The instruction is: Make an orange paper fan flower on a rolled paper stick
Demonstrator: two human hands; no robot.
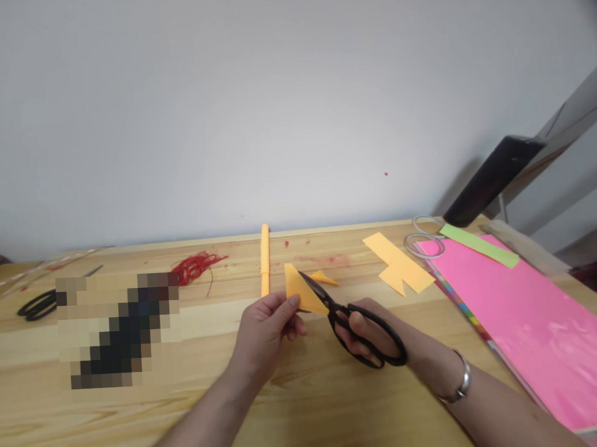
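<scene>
Between the thumb and fingers of my left hand (268, 325) is a small piece of orange paper (296, 283), held above the table. My right hand (367, 330) grips black-handled scissors (335, 305), whose blades point up and left along the paper's slanted right edge. Whether the blades are apart is hard to make out. Behind the blades lies an orange paper scrap (324, 277) on the table. A rolled orange paper tube (265, 258) rests just beyond my left hand.
Orange paper pieces (400, 261) lie right of centre. Farther right are a pink paper pack (529, 325), a green strip (480, 246) and pale rings (424, 243). On the left are red string (195, 267), other scissors (37, 305) and a blurred dark object (121, 333). A wall (292, 104) stands behind.
</scene>
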